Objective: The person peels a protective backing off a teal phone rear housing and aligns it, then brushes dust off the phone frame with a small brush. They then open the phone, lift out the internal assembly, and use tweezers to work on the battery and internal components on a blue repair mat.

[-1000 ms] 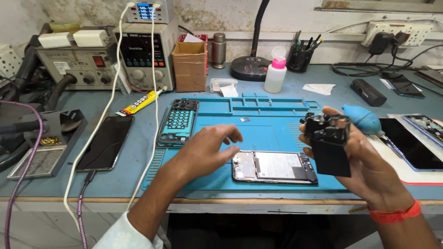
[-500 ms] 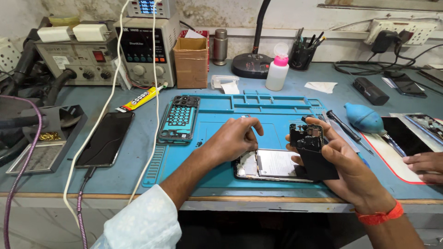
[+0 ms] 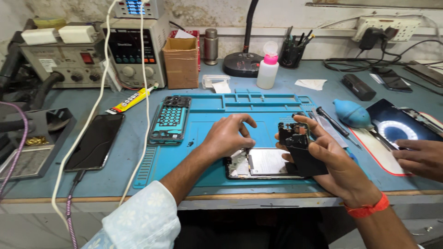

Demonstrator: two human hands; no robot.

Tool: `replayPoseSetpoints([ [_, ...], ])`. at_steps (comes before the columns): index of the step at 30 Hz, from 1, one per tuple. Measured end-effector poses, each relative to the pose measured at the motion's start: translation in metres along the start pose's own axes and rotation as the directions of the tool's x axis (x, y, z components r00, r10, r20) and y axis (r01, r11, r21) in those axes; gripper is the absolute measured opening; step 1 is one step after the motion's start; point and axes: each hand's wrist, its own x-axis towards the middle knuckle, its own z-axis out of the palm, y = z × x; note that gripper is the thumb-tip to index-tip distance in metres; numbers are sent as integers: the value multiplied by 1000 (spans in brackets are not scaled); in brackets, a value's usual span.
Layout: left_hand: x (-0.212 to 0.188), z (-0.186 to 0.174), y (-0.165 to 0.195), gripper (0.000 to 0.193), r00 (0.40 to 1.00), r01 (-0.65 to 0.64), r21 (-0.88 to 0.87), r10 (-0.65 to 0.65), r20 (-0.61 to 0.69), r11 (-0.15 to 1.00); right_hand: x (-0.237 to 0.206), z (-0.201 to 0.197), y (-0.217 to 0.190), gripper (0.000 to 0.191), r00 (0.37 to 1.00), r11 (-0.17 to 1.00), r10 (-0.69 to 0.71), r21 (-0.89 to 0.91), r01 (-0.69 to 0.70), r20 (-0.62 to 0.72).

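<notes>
The left hand (image 3: 229,136) rests on the blue mat (image 3: 203,138), fingers bent down with their tips on the upper left end of the opened phone (image 3: 263,163), which lies flat near the mat's front edge; whether the tips pinch some small part there is too fine to tell. The right hand (image 3: 323,154) is just to the right of the phone, raised a little above it, its fingers and thumb closed around a black board (image 3: 297,147) held upright, camera end up, its lower edge close over the phone's right end. An orange band (image 3: 368,210) circles that wrist. On the mat to the left, apart from the hands, lies a phone frame (image 3: 170,120) with a blue-green inner face. Left of the mat a dark phone (image 3: 95,140) lies screen up with a cable plugged in, and a yellow glue tube (image 3: 131,100) lies behind it. At the back stand a cardboard box (image 3: 181,62), a white bottle (image 3: 267,69) with a pink cap and a cup of tools (image 3: 293,53). To the right, a blue air blower (image 3: 353,113) lies beside tweezers (image 3: 334,122), and another person's hand (image 3: 422,157) rests at the table's right edge near a second phone (image 3: 397,124) reflecting a ring of light.
</notes>
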Motion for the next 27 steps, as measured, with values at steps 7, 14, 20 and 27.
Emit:
replayPoseSetpoints([
  [7, -1, 2, 4, 40, 999, 43, 9, -42, -32, 999, -1, 2, 1, 90, 1000, 1000, -5, -14, 5, -20],
  [14, -29, -24, -4, 28, 999, -47, -140, 49, 7, 989, -2, 0, -1, 92, 999, 999, 11, -39, -13, -43],
  [20, -46, -17, -6, 21, 984, -178, -109, 179, 1, 978, -1, 1, -1, 91, 999, 998, 22, -52, -24, -48],
  [27, -22, -3, -6, 20, 990, -135, -18, 135, 48, 991, -2, 1, -1, 90, 999, 998, 15, -55, -18, -42],
])
